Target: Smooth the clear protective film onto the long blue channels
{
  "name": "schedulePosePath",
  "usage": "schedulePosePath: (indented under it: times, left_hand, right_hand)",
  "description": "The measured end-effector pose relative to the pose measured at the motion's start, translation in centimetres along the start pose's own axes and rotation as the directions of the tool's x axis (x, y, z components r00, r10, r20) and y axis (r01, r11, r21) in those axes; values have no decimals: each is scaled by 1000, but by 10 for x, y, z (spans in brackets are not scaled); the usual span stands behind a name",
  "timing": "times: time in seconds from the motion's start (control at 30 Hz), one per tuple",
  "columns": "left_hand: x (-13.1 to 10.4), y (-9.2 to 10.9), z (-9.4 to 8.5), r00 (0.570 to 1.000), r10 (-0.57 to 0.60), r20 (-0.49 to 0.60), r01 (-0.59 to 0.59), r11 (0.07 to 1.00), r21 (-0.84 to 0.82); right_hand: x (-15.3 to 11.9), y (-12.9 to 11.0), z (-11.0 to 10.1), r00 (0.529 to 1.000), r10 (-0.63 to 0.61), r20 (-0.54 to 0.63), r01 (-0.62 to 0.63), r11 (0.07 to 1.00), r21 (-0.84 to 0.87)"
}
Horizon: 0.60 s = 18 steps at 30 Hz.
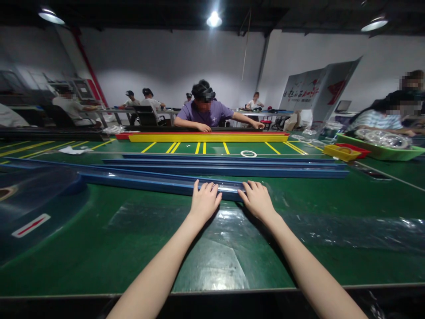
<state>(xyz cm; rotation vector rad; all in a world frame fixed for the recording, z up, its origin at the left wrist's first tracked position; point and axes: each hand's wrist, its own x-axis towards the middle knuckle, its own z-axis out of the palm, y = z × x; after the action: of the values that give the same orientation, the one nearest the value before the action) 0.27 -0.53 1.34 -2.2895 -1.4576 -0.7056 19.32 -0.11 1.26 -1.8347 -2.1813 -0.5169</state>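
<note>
While both hands rest at the near-right end of a long blue channel strip, the step in hand looks like steadying or lining up that end. Any move from here calls for light, even pressure from both sides, since the strip runs far off to the left of the fingers and could swing.

The left hand and the right hand sit palm down, a short gap between them, forearms reaching forward and converging. Each hand's fingers are slightly spread over the strip, thumbs turned inward; I cannot tell whether they pinch it or merely press. Clear plastic film lies on the green desk nearer than the fingers and off to their right. Just beyond the fingers lie more blue strips, then a white ring.
</note>
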Motion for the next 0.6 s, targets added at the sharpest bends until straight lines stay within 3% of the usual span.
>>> schedulePosePath:
  times: [0.17, 0.27, 0.47, 0.6]
  left_hand:
    - [-3, 10, 6, 990, 137, 30, -136, 990, -35]
    - [-2, 10, 5, 992, 121, 38, -120, 992, -38]
    - [3, 2, -3, 998, 33, 49, -32, 999, -12]
    - [3, 2, -4, 999, 14, 43, -15, 1000, 24]
  right_hand:
    - [-1, -4, 6, 993, -113, -29, 114, 993, 37]
    - [-1, -3, 6, 992, -123, -36, 125, 991, 43]
    - [1, 3, -1, 998, 29, -60, -29, 1000, -1]
    - [0, 1, -2, 999, 10, -33, -11, 1000, -21]
